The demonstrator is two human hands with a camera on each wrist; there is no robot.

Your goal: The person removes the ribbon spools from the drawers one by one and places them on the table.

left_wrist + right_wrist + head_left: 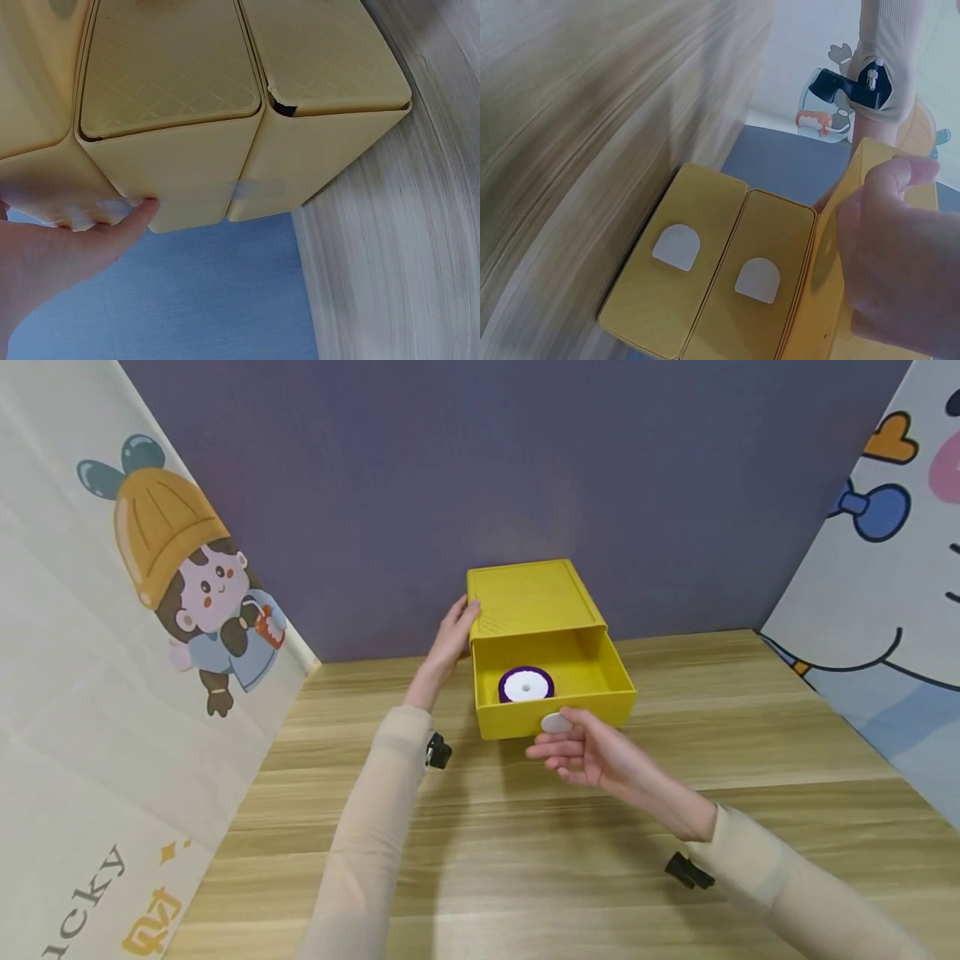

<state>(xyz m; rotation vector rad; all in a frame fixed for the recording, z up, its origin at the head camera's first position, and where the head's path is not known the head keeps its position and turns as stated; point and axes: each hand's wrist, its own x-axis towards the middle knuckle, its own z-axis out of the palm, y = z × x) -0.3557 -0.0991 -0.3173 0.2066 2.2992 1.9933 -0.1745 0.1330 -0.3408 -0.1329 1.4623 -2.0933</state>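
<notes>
My left hand [453, 631] rests against the side of a yellow cabinet [536, 597], a stack of three drawers standing on the table against the wall. My right hand [588, 752] touches the round-edged white handle [553, 723] of the top drawer [510, 720], which is pulled partly out. Inside, left of centre near the front, lies a white-faced, purple-rimmed roll [526, 685]. Both lower drawers [787, 225] are closed.
</notes>
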